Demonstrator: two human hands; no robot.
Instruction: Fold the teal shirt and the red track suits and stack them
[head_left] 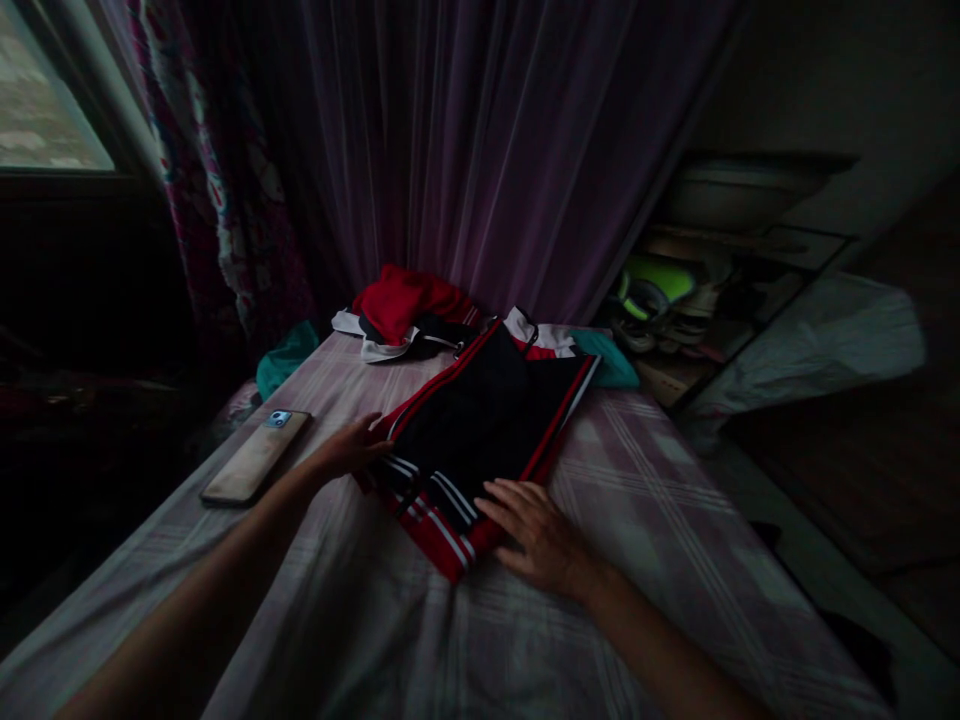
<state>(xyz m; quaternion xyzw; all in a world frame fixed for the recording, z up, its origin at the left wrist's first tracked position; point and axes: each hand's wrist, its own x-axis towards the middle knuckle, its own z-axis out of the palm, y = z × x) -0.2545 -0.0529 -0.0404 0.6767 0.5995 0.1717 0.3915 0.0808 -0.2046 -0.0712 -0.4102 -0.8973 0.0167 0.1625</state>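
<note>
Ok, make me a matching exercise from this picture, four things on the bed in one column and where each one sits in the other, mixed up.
Things:
1. phone
2. black garment
3. red pile
4. teal cloth

Places:
A. far end of the bed, by the curtain
B. left edge of the bed, lying flat
C. middle of the bed, under both hands
D. far right edge of the bed, beside the garment's top

Pairs: 1-B, 2-C, 3-A, 4-D

The left hand rests on the garment's left edge, the right hand on its near striped end.
</note>
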